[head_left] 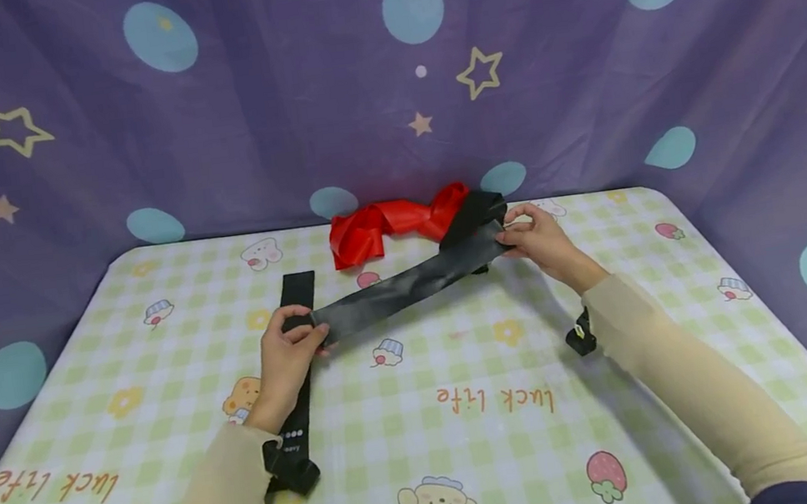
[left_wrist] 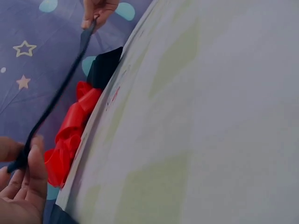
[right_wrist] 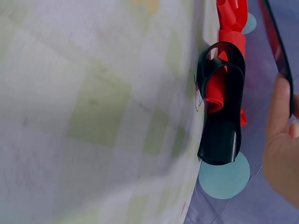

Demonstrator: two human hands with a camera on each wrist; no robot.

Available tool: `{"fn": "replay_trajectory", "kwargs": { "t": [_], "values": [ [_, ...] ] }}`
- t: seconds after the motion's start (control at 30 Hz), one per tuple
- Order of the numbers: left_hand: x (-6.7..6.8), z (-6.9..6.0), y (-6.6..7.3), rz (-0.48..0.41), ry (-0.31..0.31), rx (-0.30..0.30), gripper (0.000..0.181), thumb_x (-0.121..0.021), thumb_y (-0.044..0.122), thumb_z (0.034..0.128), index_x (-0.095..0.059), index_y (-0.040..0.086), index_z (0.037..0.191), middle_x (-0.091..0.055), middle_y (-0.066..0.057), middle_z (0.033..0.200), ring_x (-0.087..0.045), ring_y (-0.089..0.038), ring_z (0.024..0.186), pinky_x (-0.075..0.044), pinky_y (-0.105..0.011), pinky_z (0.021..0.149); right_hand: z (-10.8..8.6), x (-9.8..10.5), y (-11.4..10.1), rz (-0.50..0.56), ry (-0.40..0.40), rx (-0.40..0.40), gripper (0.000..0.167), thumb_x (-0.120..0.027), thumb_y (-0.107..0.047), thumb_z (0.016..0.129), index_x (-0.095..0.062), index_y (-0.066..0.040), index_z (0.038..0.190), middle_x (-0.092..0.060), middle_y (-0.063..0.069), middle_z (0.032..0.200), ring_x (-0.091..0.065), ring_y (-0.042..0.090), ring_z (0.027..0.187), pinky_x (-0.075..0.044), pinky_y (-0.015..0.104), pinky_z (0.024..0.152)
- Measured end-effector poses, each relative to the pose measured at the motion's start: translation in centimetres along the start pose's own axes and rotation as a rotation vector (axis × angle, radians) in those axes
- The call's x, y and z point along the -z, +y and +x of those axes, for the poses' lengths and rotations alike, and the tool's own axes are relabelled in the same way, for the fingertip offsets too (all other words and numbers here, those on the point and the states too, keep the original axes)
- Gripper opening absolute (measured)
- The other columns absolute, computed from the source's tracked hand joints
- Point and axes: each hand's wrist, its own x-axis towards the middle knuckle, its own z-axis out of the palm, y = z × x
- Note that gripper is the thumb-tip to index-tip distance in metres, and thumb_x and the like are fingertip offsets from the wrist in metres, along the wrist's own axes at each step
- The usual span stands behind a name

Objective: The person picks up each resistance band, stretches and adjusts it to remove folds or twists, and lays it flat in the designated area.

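Note:
A flat black elastic band (head_left: 408, 287) is held up at a slant above the table, its right end higher in the head view. My left hand (head_left: 287, 363) pinches its left end between thumb and fingers. The other end is pinched by my right hand (head_left: 542, 243). Under my left hand lies another black strip (head_left: 299, 288) with small white print, partly hidden by the hand. Beyond the held band, a looped black band (right_wrist: 222, 140) lies against a crumpled red band (head_left: 399, 217) near the table's back edge.
A table with a green-and-white checked cloth (head_left: 427, 442) spreads beneath both hands. Behind it hangs a purple curtain (head_left: 307, 79) with stars and blue ovals. Dark wrist-worn devices hang below each forearm, the left one (head_left: 294, 471) close to the printed strip.

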Motion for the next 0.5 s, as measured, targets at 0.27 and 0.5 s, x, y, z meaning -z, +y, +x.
{"fn": "replay_trajectory", "kwargs": {
  "t": [0.27, 0.5],
  "values": [
    [-0.3, 0.8, 0.0, -0.063, 0.041, -0.023, 0.028, -0.057, -0.004, 0.0898, -0.042, 0.001, 0.114, -0.063, 0.014, 0.064, -0.064, -0.006, 0.053, -0.053, -0.019, 0.055, 0.1, 0.5, 0.6, -0.078, -0.031, 0.049, 0.024, -0.049, 0.008, 0.093, -0.067, -0.007, 0.096, -0.066, -0.006, 0.090, -0.065, 0.005, 0.078, -0.056, 0.020, 0.069],
    [-0.2, 1.3, -0.5, -0.105, 0.018, -0.038, 0.017, -0.056, -0.005, 0.0900, -0.054, -0.011, 0.106, -0.065, 0.014, 0.068, -0.065, -0.003, 0.058, -0.055, -0.019, 0.060, -0.3, 0.8, 0.8, -0.038, -0.052, -0.006, 0.037, -0.042, 0.003, 0.098, -0.042, 0.020, 0.131, -0.064, -0.010, 0.100, -0.065, 0.001, 0.089, -0.056, 0.022, 0.074]
  ]
}}
